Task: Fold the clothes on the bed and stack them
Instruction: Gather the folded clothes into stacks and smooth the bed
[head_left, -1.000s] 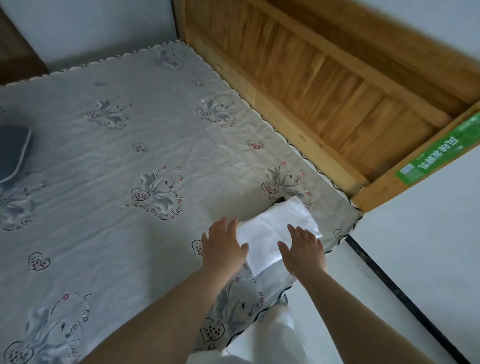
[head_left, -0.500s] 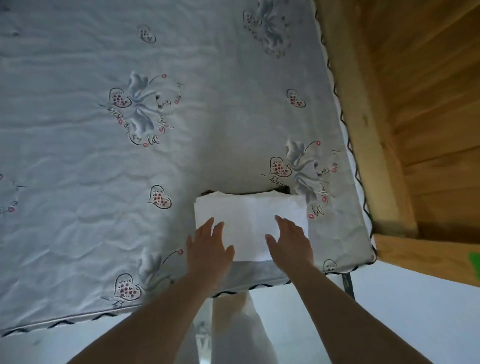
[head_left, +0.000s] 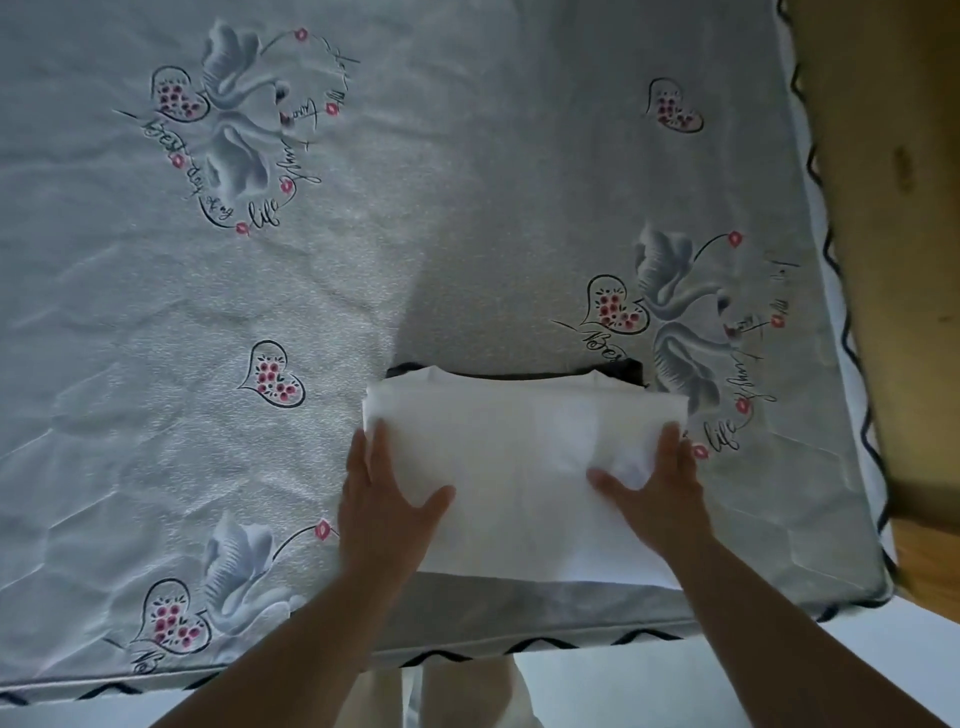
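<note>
A folded white garment (head_left: 519, 467) lies near the front edge of the bed (head_left: 311, 291), on top of a dark folded garment (head_left: 621, 371) whose far edge peeks out behind it. My left hand (head_left: 382, 499) grips the white garment's left side, thumb on top and fingers along the edge. On the right side, my right hand (head_left: 657, 493) holds it the same way. The bed's mat is grey with swans and red hearts printed on it.
A wooden bed frame (head_left: 893, 260) runs along the right side of the mat. The mat's zigzag-trimmed front edge (head_left: 467, 657) is just below my hands, with pale floor and my light trousers (head_left: 467, 696) beneath.
The view has swung down and closer to the bed's front edge. My hands have moved from lying flat on the white garment's near part to gripping its left and right sides.
</note>
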